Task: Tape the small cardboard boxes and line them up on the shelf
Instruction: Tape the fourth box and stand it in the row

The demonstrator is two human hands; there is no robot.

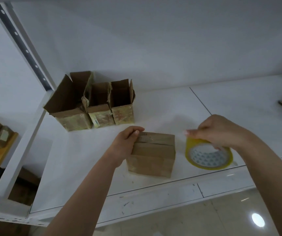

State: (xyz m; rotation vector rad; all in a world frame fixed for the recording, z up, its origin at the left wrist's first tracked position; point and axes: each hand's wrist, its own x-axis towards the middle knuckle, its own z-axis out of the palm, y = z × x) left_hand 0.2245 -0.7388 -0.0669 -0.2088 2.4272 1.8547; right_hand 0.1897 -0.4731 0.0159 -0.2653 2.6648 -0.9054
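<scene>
Closed cardboard box (152, 155) sits near the front edge of the white shelf (85, 159), flaps folded shut. Left hand (126, 145) grips its left side, fingers curled over the top edge. Right hand (220, 132) grips the yellow tape roll (208, 155) just beside the box. Behind, three open-topped boxes (92, 103) stand touching in a row against the back wall
</scene>
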